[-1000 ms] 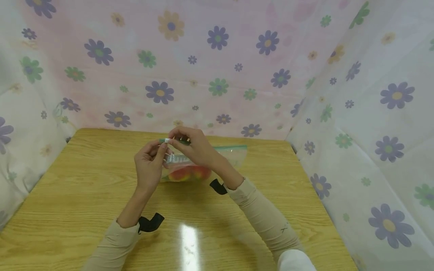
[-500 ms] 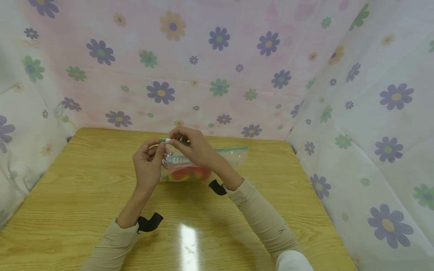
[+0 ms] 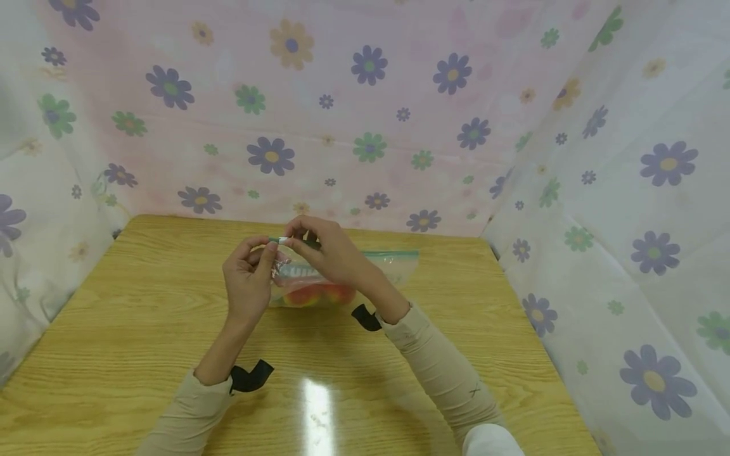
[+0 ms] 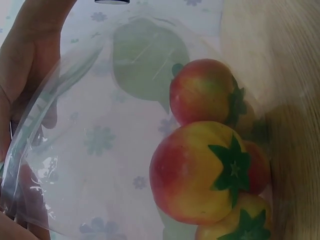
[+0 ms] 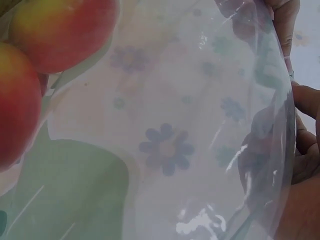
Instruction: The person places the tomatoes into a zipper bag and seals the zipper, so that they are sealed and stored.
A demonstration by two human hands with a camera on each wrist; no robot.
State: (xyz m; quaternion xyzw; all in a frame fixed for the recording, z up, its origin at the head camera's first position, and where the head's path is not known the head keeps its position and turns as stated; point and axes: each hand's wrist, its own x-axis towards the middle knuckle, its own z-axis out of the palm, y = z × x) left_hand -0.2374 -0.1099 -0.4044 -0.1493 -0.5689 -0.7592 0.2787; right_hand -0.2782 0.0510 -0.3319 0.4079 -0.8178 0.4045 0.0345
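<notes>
A clear zip bag (image 3: 396, 265) with a green top strip stands near the table's far side. Inside it lie several red-yellow tomatoes (image 4: 190, 172) with green star-shaped tops, also showing as tomatoes (image 5: 70, 32) in the right wrist view. At the bag's left end, my left hand (image 3: 248, 278) pinches the strip between thumb and forefinger. Close beside it, my right hand (image 3: 333, 253) pinches the strip at a small white slider (image 3: 283, 240). Its other fingers are bent behind the strip, and its wrist covers part of the bag.
The wooden table (image 3: 137, 304) stretches out around the bag and toward the body. A flowered curtain (image 3: 365, 114) rises right behind the table and along both sides. Black wrist mounts (image 3: 251, 376) jut out from each sleeve.
Both hands keep their pinch and have dipped slightly along with the bag's top strip. The white slider stays between them, and the tomatoes have hardly moved.
</notes>
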